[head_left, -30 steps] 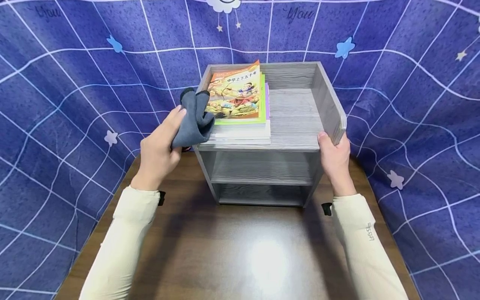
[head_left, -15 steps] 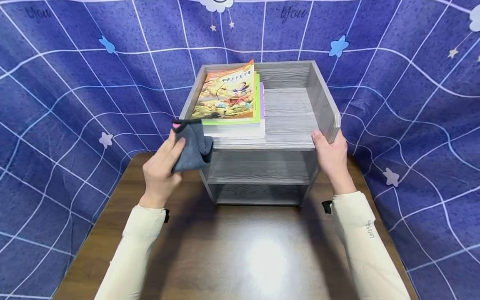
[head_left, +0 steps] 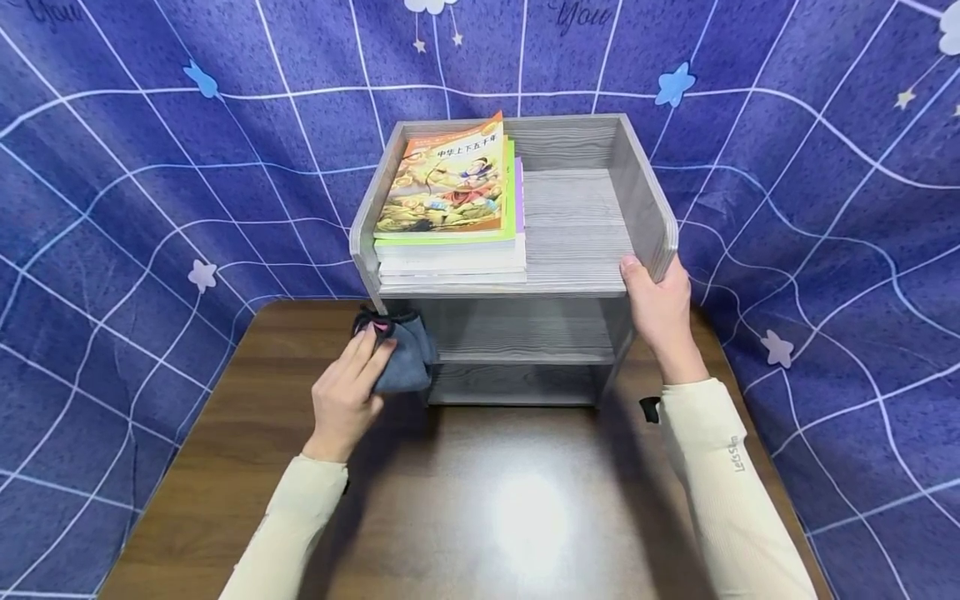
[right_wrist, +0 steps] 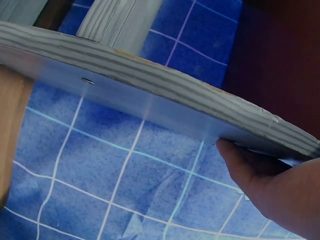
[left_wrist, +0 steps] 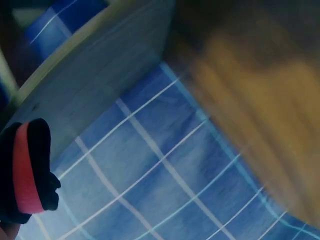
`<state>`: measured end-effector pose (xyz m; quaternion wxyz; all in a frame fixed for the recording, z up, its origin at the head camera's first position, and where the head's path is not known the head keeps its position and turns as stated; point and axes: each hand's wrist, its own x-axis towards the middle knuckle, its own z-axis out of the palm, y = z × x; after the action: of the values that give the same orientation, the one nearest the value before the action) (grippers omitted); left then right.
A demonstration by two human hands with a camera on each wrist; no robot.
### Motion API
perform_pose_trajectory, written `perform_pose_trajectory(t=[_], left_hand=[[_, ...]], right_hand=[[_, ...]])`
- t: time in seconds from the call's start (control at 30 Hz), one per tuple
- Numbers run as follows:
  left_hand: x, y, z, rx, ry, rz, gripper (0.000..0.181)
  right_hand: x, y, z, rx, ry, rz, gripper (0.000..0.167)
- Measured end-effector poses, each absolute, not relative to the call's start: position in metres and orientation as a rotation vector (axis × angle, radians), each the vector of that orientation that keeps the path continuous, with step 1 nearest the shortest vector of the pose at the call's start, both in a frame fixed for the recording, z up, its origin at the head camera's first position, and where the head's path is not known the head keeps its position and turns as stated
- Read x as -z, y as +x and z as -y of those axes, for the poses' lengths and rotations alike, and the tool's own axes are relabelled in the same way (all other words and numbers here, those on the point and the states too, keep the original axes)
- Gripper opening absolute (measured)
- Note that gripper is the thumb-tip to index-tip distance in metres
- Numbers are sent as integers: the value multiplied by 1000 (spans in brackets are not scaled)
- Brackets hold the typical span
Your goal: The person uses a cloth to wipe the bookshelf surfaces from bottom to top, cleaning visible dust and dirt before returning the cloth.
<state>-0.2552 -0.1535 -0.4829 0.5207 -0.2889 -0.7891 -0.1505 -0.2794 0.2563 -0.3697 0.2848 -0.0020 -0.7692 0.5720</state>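
A grey wood-grain shelf unit [head_left: 573, 212] stands on the table in the head view. My left hand [head_left: 343, 407] holds a folded blue-grey cloth [head_left: 407, 360] with dark edging at the front of the unit's left side panel, below the top tier. The cloth hides part of that panel; its black and pink edge [left_wrist: 25, 170] shows in the left wrist view. On the other side, my right hand [head_left: 662, 312] grips the front of the right side panel, thumb inside. In the right wrist view this hand [right_wrist: 277, 187] lies against the panel [right_wrist: 165, 90].
A stack of books, topped by an illustrated orange-edged book [head_left: 450, 183], lies on the left of the top tier. Two lower tiers open to the front. A brown wooden table [head_left: 480, 492] extends in front, and a blue patterned curtain [head_left: 247, 133] hangs behind and beside.
My left hand has moved down with the cloth, from beside the top tier to below it, and slightly right. The right hand keeps its grip on the right panel.
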Motion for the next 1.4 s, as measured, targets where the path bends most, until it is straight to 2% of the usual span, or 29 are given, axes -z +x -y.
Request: perform_pose_trajectory(t=[0.53, 0.97, 1.17, 1.4], left_hand=[[546, -240, 163, 107, -777, 2301, 64], [554, -233, 145, -30, -661, 2685, 52], [565, -237, 135, -63, -686, 2878, 46], [571, -242, 131, -60, -651, 3005, 38]], right_hand=[[369, -279, -254, -1532, -35, 2076, 45], [369, -278, -254, -1540, -34, 2078, 47], [371, -278, -257, -1520, -21, 2099, 49], [362, -274, -267, -1484, 142, 2188, 61]])
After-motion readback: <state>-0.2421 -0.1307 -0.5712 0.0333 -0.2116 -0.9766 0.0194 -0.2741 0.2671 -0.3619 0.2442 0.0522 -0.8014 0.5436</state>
